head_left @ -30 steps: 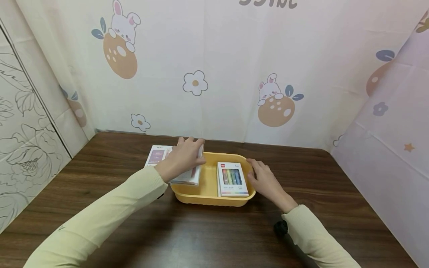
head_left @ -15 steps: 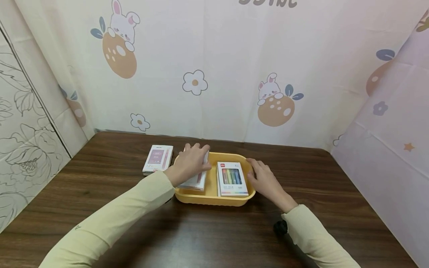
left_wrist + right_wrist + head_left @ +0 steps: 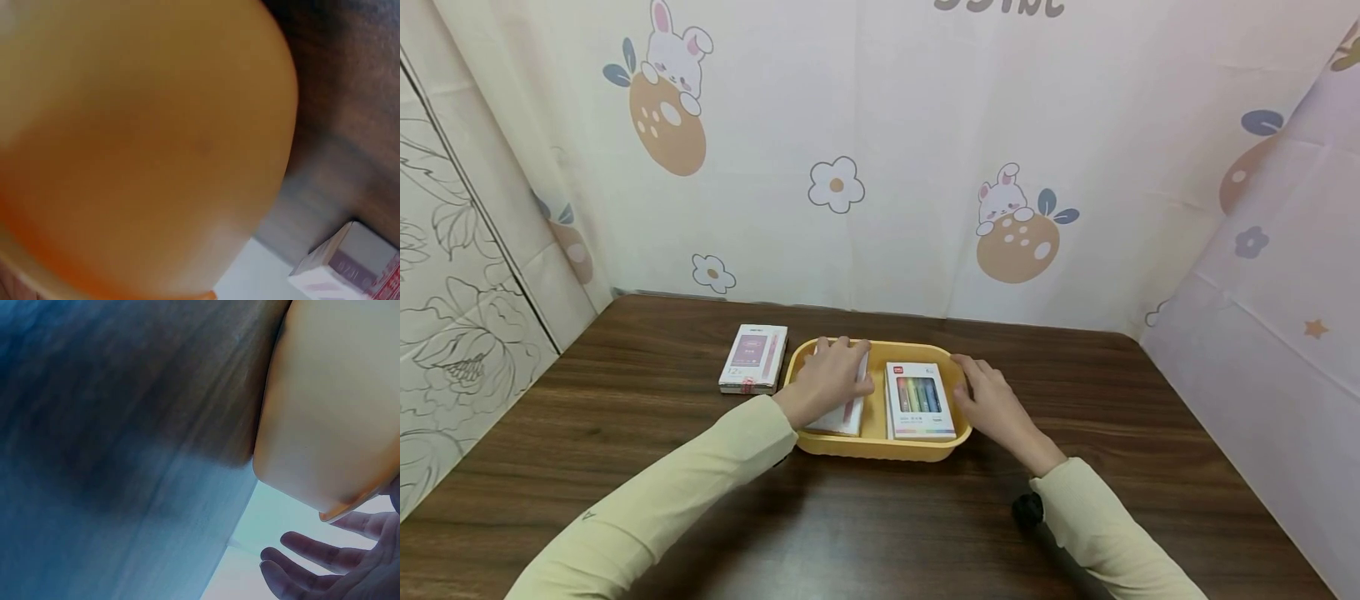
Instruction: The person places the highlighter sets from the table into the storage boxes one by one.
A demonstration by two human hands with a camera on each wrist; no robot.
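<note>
My left hand (image 3: 830,379) grips a white box (image 3: 837,420) with a pinkish stripe, fingers over its far end and thumb at its right side. The box lies in the left part of a yellow plastic basket (image 3: 880,451), and the hand covers much of it. In the right part of the basket is a white box of coloured pens (image 3: 921,400), their colours showing through a window. My right hand (image 3: 996,406) holds the basket's right rim; in the right wrist view several fingers (image 3: 319,553) extend beyond the basket's outer wall (image 3: 331,406).
Left of the basket, a white box with a purple label (image 3: 754,358) lies on the dark wooden table (image 3: 880,533); part of it shows in the left wrist view. A printed curtain (image 3: 910,108) hangs right behind the table's back edge.
My left hand has moved right and down, bringing the white box from above the basket's left rim into the basket. The purple-labelled box is now uncovered. My right hand has stayed at the rim.
</note>
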